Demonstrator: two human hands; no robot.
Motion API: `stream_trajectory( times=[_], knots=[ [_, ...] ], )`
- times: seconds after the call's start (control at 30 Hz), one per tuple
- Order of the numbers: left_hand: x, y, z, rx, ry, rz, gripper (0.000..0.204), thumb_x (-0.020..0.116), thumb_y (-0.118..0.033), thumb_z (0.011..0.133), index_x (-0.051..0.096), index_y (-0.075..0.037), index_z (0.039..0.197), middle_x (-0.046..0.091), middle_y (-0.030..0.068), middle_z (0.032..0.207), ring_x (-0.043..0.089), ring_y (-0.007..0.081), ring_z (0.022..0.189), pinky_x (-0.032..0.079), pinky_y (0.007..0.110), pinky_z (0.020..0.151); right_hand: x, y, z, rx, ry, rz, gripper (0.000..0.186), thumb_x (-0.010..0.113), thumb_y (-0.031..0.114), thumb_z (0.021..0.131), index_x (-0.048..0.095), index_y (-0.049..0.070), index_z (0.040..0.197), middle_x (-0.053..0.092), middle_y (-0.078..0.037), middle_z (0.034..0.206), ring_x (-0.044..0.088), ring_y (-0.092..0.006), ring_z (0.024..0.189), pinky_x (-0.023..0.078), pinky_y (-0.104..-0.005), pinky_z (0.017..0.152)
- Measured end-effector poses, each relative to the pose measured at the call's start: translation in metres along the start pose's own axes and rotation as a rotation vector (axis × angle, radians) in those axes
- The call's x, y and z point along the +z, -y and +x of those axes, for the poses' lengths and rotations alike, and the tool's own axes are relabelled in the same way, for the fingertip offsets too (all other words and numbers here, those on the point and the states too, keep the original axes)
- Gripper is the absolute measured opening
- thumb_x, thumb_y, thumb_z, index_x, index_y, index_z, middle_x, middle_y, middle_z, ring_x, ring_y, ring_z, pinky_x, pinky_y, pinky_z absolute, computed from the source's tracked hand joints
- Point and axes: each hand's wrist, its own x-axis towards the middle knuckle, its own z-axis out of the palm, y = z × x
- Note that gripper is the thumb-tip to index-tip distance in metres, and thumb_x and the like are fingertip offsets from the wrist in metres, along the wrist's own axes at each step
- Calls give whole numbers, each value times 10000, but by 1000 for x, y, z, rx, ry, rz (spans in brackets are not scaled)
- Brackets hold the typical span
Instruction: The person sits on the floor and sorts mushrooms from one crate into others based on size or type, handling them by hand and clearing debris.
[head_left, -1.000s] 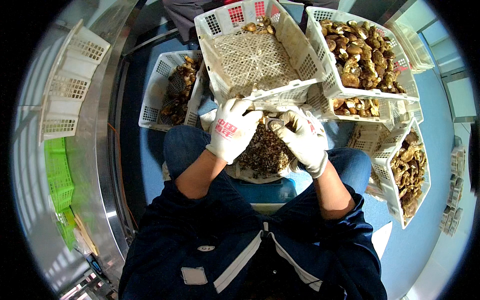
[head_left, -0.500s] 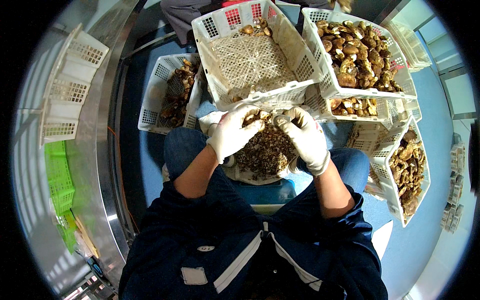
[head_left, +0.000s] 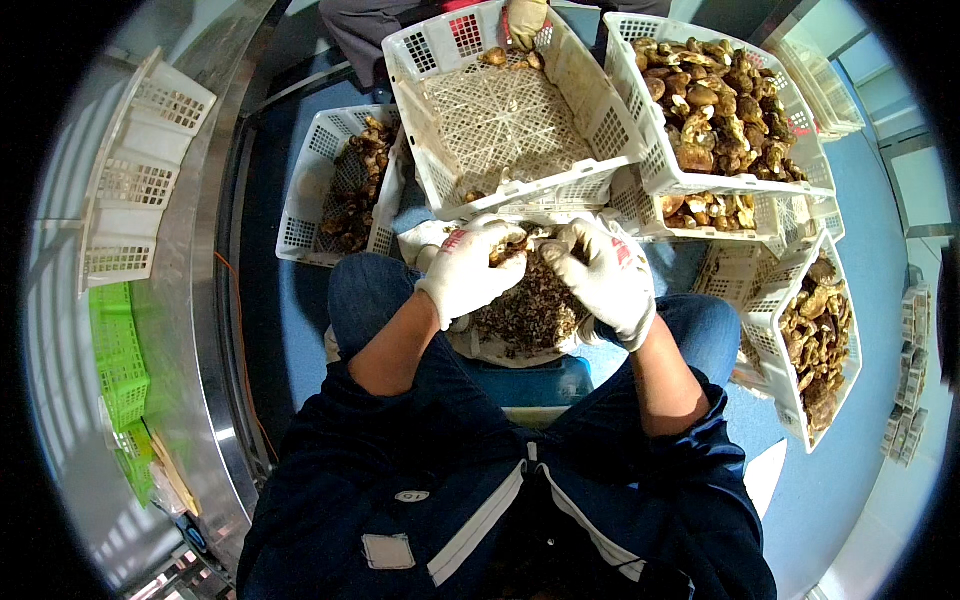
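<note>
My left hand, in a white work glove, is closed around a brown mushroom, mostly hidden by the fingers. Close to its right, my gloved right hand has its thumb and fingers pinched together. Whatever it may hold is hidden. Both hands are above a heap of dark and pale mushroom trimmings between my knees. Just beyond them stands a large white crate with a few mushrooms at its far side and one near its front edge.
Another person's gloved hand reaches into the large crate's far side. A crate heaped with mushrooms stands at the far right, stacked above another. More mushroom crates stand at right and left. A metal counter edge runs along the left.
Another person's gloved hand has come down into the far side of the large crate. My hands have turned slightly, staying above the trimmings; the left keeps its mushroom.
</note>
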Motion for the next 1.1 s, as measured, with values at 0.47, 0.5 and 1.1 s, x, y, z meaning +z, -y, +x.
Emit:
stream_trajectory(
  times=[0.47,0.5,1.1],
  knots=[
    [-7,17,-2,-363,355,-897,279,531,-60,1007,566,77,1247,659,115,1141,647,145,1020,545,267,853,-3,2,0,-140,-21,-74,216,707,206,846,570,44,807,554,-48,701,530,-143,683,442,-298,651],
    [-7,18,0,-393,404,-867,286,529,-58,1008,556,81,1256,658,123,1145,649,146,1032,548,269,858,-7,10,-2,-74,6,-193,187,710,184,816,585,46,819,589,-81,725,572,-188,694,464,-321,663],
    [-5,37,2,-390,578,-1207,366,589,-188,954,540,42,1234,641,198,1135,667,274,912,571,335,740,-14,-36,-8,-118,76,133,241,637,176,865,609,19,1045,611,-111,882,599,-223,861,489,-355,804]
  ],
)
